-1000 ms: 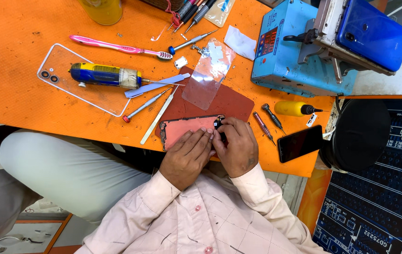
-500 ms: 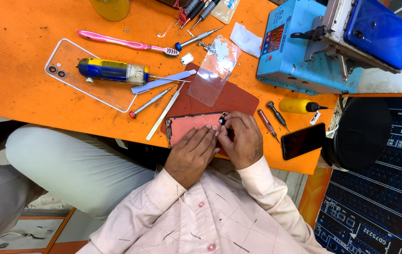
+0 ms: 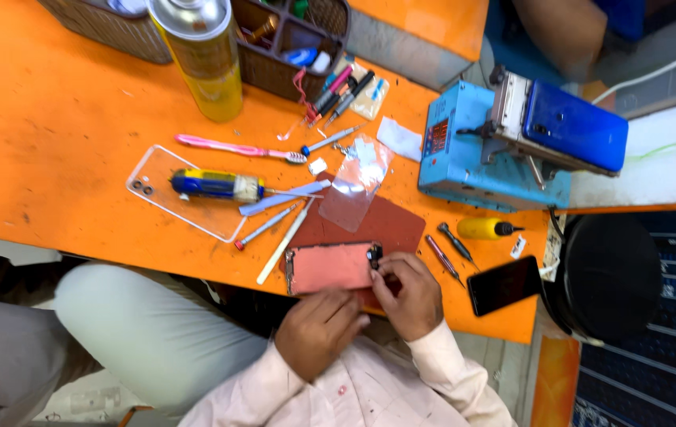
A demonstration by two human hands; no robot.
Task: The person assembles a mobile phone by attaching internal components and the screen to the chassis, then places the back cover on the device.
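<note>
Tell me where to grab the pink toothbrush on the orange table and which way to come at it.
Take the pink toothbrush by the bare middle of its handle, coming straight down from above with the grip across its width. It lies flat on the orange table, so only the thin sides offer a pinch. Its bristle end sits among small parts near the screwdriver; the handle end has open table around it.
</note>
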